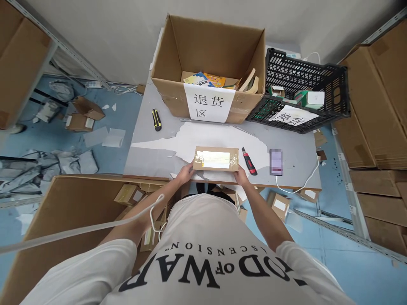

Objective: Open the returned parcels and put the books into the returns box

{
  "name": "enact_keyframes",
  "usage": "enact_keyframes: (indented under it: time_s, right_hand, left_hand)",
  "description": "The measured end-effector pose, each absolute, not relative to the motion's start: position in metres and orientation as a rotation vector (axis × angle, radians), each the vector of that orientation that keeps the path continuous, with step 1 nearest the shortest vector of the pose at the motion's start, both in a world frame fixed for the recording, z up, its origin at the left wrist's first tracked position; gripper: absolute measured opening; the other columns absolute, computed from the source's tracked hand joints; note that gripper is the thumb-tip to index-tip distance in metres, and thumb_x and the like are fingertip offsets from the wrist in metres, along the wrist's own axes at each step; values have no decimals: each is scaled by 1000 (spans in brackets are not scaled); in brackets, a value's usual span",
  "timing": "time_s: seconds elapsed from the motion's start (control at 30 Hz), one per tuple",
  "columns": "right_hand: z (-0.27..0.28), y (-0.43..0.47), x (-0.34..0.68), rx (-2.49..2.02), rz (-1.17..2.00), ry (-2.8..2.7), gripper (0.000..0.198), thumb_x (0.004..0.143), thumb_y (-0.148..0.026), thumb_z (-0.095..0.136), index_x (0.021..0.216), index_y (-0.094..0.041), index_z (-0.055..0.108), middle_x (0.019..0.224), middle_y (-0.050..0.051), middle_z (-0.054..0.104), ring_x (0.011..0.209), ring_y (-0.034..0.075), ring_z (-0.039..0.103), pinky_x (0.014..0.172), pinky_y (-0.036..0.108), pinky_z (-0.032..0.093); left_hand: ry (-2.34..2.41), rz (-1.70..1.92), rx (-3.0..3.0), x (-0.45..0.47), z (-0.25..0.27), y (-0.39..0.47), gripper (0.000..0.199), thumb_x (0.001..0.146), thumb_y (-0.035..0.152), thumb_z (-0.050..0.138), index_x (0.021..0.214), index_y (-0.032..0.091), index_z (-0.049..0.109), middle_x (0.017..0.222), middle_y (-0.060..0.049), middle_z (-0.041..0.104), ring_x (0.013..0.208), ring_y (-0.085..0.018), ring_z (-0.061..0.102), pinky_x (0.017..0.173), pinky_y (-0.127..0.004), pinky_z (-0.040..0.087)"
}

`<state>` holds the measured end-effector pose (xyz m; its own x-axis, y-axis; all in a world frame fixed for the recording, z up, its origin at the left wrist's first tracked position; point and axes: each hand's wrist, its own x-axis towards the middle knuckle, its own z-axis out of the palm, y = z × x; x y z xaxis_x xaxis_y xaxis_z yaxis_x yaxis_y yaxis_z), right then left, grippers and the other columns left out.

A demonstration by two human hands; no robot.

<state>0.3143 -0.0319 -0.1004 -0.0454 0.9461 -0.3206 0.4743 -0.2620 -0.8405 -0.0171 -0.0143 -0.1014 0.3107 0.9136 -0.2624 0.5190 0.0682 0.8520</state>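
Observation:
A small brown cardboard box (216, 159) with a white label and clear tape lies flat at the table's front edge. My left hand (186, 173) grips its left front corner, the fingers partly hidden under it. On the opposite corner, my right hand (241, 175) is closed around the box's right end. A red and black box cutter (249, 161) rests just right of the box. Farther right is a phone (276, 162) plugged into a white cable. Toward the back left lies a yellow and black box cutter (156, 120).
A large open carton (171, 91) with books and a paper sign stands at the table's back. Beside it is a black plastic crate (340, 91) holding small boxes. Another big carton (79, 203) with parcels stands left of me. Shelves of cartons (359, 110) flank the right.

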Motion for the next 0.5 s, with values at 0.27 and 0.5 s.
enact_keyframes:
  time_s: [0.27, 0.5]
  right_hand:
    - [-63, -22, 320, -1831, 1153, -1680, 34, 89, -46, 42, 101, -19, 59, 108, 11, 58, 103, 25, 57, 93, 40, 46]
    - [-48, -1, 308, -2150, 1167, -1653, 48, 94, -58, 29, 83, -21, 59, 97, 14, 67, 98, 28, 60, 87, 36, 43]
  left_hand:
    - [1554, 527, 1609, -13, -57, -8, 56, 88, 52, 39, 115, 12, 68, 95, -7, 73, 85, -23, 64, 78, -28, 47]
    - [1766, 372, 1585, 3, -43, 26, 62, 87, 59, 37, 70, 13, 74, 61, -8, 65, 64, -21, 58, 61, -28, 37]
